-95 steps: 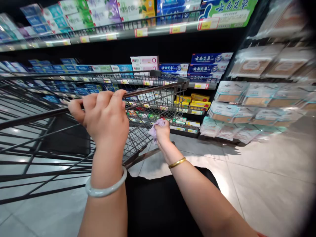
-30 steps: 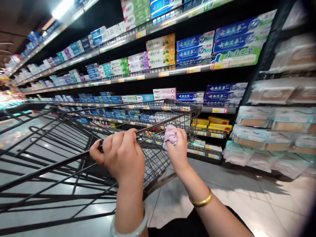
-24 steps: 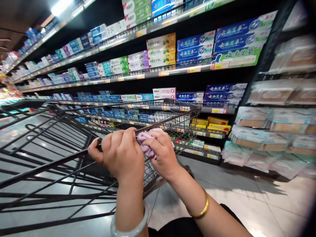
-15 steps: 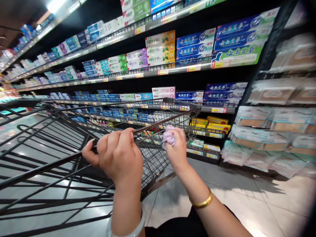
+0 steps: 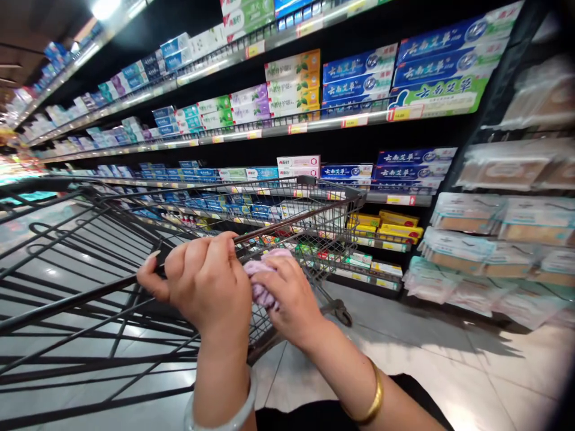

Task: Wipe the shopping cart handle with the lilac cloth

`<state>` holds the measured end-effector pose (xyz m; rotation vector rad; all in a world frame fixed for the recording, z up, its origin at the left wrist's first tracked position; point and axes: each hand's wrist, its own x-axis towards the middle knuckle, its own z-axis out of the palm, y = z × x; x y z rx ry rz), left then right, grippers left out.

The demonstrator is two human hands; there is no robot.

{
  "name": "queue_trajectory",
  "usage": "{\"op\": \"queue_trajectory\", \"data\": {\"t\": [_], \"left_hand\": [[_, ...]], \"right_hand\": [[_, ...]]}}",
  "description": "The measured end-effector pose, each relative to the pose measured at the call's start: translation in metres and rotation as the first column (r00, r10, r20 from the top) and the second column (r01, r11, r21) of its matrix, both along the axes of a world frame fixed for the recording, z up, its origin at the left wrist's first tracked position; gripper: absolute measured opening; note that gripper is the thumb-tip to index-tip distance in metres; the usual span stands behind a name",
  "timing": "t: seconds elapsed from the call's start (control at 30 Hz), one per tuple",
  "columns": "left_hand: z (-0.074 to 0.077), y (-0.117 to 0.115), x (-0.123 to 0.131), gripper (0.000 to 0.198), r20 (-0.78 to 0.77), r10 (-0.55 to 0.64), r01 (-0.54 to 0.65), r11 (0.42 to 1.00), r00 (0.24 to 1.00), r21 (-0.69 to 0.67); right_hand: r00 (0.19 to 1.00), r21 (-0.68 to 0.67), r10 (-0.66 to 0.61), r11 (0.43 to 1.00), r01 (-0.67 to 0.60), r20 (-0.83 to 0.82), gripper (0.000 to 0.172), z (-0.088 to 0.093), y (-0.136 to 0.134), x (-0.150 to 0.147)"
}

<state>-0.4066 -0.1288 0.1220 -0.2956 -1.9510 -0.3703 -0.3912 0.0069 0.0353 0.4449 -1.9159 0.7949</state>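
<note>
my left hand (image 5: 207, 281) curls tightly round the cart rail (image 5: 272, 226); my right hand (image 5: 294, 302) clenches a lilac cloth (image 5: 256, 269), whose loose folds could snag on wire mesh (image 5: 330, 230).

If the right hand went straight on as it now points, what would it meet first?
Most likely the shopping cart, at its side near the left hand; the lilac cloth in the right hand may even touch it, but depth is unclear.
</note>
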Motion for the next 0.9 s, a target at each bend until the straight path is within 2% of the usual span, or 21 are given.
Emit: {"op": "queue_trajectory", "data": {"t": [0.03, 0.1, 0.17, 0.23, 0.33, 0.4, 0.43, 0.5, 0.57, 0.63, 0.7, 0.77, 0.8, 0.83, 0.9], "left_hand": [[0.0, 0.0, 0.0, 0.023, 0.001, -0.002, 0.002, 1.0, 1.0, 0.008], [-0.001, 0.001, 0.0, 0.023, 0.009, -0.007, 0.007, 1.0, 1.0, 0.02], [-0.001, 0.002, 0.0, 0.023, 0.011, -0.011, 0.011, 1.0, 1.0, 0.024], [0.0, 0.002, 0.0, 0.023, 0.004, -0.028, 0.028, 0.999, 1.0, 0.027], [0.0, 0.002, 0.0, 0.022, -0.011, -0.057, 0.058, 0.997, 0.998, 0.047], [-0.001, 0.001, -0.001, 0.021, -0.016, -0.06, 0.061, 0.997, 0.998, 0.053], [-0.001, 0.001, -0.001, 0.021, -0.018, -0.061, 0.062, 0.997, 0.998, 0.054], [-0.001, 0.002, -0.001, 0.02, -0.015, -0.073, 0.074, 0.996, 0.997, 0.053], [-0.001, 0.002, 0.0, 0.02, -0.009, -0.082, 0.083, 0.995, 0.997, 0.053], [-0.001, 0.002, 0.0, 0.019, -0.009, -0.085, 0.086, 0.995, 0.996, 0.053], [-0.002, 0.002, -0.001, 0.018, -0.025, -0.1, 0.101, 0.993, 0.995, 0.06], [-0.002, 0.002, -0.002, 0.018, -0.036, -0.115, 0.118, 0.99, 0.993, 0.073], [-0.003, 0.002, -0.002, 0.018, -0.035, -0.12, 0.122, 0.989, 0.992, 0.08], [-0.004, 0.002, -0.003, 0.018, -0.03, -0.125, 0.127, 0.988, 0.992, 0.085], [-0.005, 0.002, -0.003, 0.019, -0.022, -0.145, 0.147, 0.985, 0.989, 0.096]], "right_hand": [[1.0, 0.018, -0.015, 1.0, 0.015, -0.004, 0.053, -0.001, 0.002, -0.001], [0.994, -0.126, -0.113, 0.986, 0.114, 0.013, 0.047, -0.006, 0.013, -0.007], [0.975, -0.323, -0.205, 0.921, 0.22, 0.081, 0.04, -0.012, 0.024, -0.014], [0.965, -0.376, -0.233, 0.889, 0.263, 0.123, 0.039, -0.015, 0.022, -0.016], [0.984, -0.209, -0.152, 0.963, 0.169, 0.094, 0.044, -0.014, 0.0, -0.009], [0.991, -0.094, -0.097, 0.99, 0.106, 0.089, 0.045, -0.012, -0.008, -0.005], [0.991, -0.084, -0.096, 0.991, 0.104, 0.093, 0.045, -0.011, -0.006, -0.006], [0.984, -0.185, -0.149, 0.969, 0.166, 0.1, 0.041, -0.01, 0.008, -0.009], [0.967, -0.351, -0.233, 0.901, 0.255, 0.103, 0.038, -0.008, 0.025, -0.013], [0.953, -0.428, -0.278, 0.852, 0.301, 0.117, 0.035, -0.007, 0.033, -0.014], [0.967, -0.35, -0.223, 0.902, 0.253, 0.124, 0.035, -0.005, 0.028, -0.009], [0.982, -0.181, -0.118, 0.973, 0.144, 0.148, 0.04, -0.005, 0.018, -0.003], [0.984, -0.112, -0.083, 0.988, 0.102, 0.16, 0.043, -0.005, 0.014, -0.001], [0.983, -0.078, -0.072, 0.993, 0.086, 0.168, 0.045, -0.005, 0.013, -0.001], [0.979, -0.137, -0.117, 0.98, 0.141, 0.168, 0.041, -0.008, 0.021, -0.004]]}}
